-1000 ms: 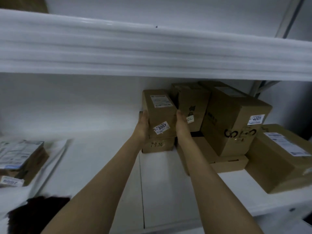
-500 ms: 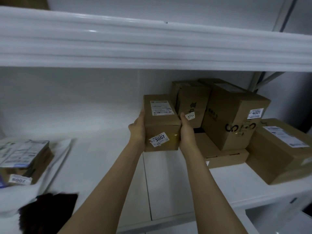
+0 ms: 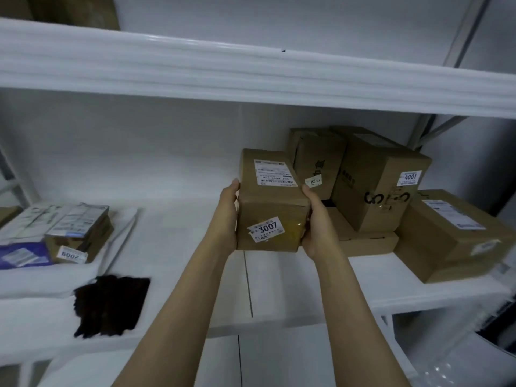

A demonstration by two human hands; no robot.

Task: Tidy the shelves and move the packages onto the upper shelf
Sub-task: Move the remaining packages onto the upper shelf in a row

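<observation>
I hold a small brown cardboard box labelled 3007 in the air above the lower shelf. My left hand presses its left side and my right hand presses its right side. Behind it on the right stand more brown boxes: a small one, a big one marked 4001 lying on a flat box, and a wide one at the far right. The white upper shelf runs across the top of the view.
Flat packages, one labelled 2009, are stacked at the left of the lower shelf beside a blue parcel. A dark furry item lies at the shelf's front left. A brown package sits on the upper shelf, top left.
Both hands have lifted box 3007 off the small box beneath it and drawn it toward me, away from the stack. That lower box is hidden from view now.
</observation>
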